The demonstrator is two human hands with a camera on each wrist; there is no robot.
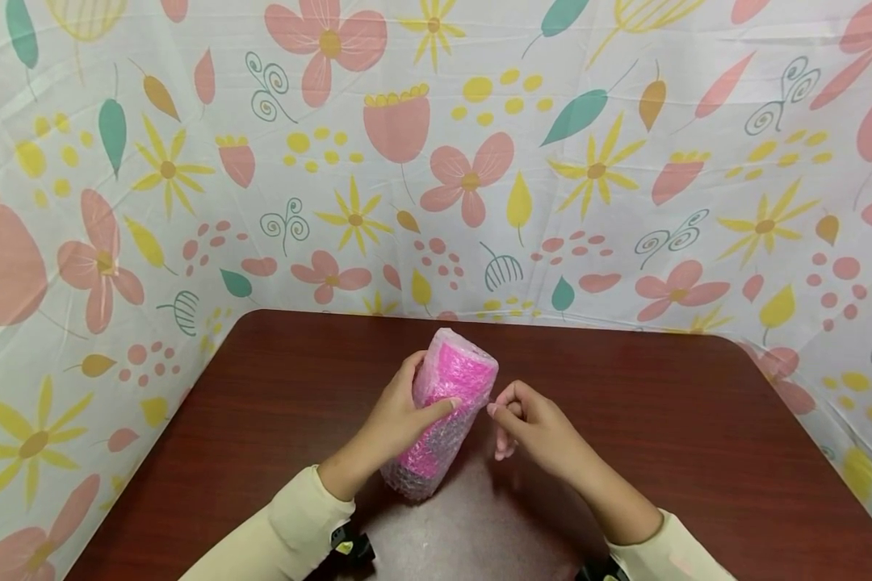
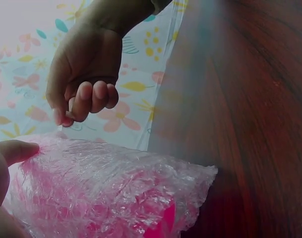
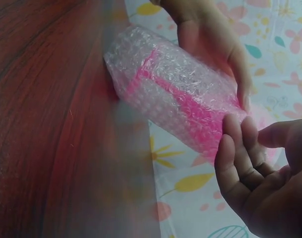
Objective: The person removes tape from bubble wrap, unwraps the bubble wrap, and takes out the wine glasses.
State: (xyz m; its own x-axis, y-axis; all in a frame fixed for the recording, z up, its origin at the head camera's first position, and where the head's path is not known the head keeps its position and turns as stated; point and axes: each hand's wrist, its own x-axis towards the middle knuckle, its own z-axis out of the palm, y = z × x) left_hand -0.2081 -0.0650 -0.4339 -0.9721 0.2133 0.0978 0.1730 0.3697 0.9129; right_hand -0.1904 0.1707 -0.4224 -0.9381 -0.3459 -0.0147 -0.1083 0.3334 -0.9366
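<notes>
A pink cylinder-shaped package [image 1: 450, 379], wrapped in clear bubble wrap [image 2: 116, 168], stands tilted over the table with its lower end at the tabletop. My left hand [image 1: 400, 411] grips its upper left side, the thumb lying across the front. Close to the right side of the package, my right hand [image 1: 541, 428] pinches a thin clear strip [image 2: 61, 128] at the wrap between thumb and forefinger. Its other fingers are curled, as the left wrist view shows. The right wrist view has the bubble wrap [image 3: 160, 84] side-on, with the left hand [image 3: 210, 49] behind it.
The dark reddish-brown table [image 1: 276, 379] has rounded far corners and a glossy patch near the front. Flower-print cloth [image 1: 480, 266] hangs behind the table and along both sides. A black wrist device [image 1: 352, 549] sits at the left cuff.
</notes>
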